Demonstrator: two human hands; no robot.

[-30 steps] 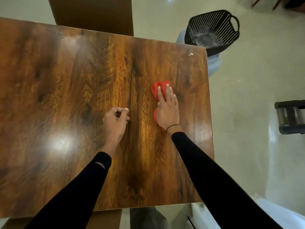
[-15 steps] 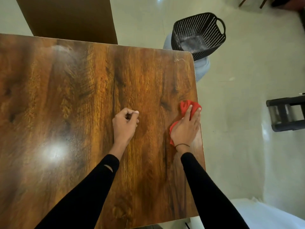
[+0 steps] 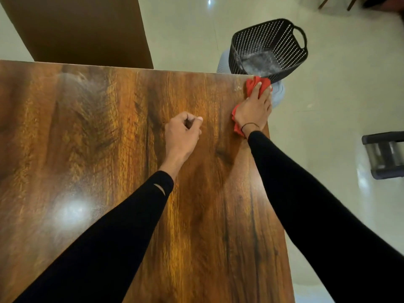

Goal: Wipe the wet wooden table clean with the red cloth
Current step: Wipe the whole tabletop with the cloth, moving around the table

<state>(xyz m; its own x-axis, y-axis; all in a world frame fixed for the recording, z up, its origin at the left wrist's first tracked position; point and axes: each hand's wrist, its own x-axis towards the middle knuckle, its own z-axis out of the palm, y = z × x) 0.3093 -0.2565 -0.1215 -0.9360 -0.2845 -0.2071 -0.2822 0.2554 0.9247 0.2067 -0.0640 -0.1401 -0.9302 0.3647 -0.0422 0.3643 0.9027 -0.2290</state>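
The glossy brown wooden table (image 3: 109,138) fills most of the head view. My right hand (image 3: 254,108) lies flat on the red cloth (image 3: 253,83), pressing it down at the table's far right corner, partly over the edge. The cloth shows beyond my fingertips and again by my wrist. A small wet patch (image 3: 237,88) glints just left of the cloth. My left hand (image 3: 181,136) rests on the table's middle as a loose fist, holding nothing.
A black perforated basket (image 3: 270,43) sits on a pale blue stool (image 3: 278,92) just past the far right corner. A brown chair back (image 3: 83,29) stands behind the table. A dark frame (image 3: 384,154) stands on the tiled floor at right.
My right hand has slid the red cloth from the table's middle right to the right edge, then forward to the far right corner. My left fist has stayed put.
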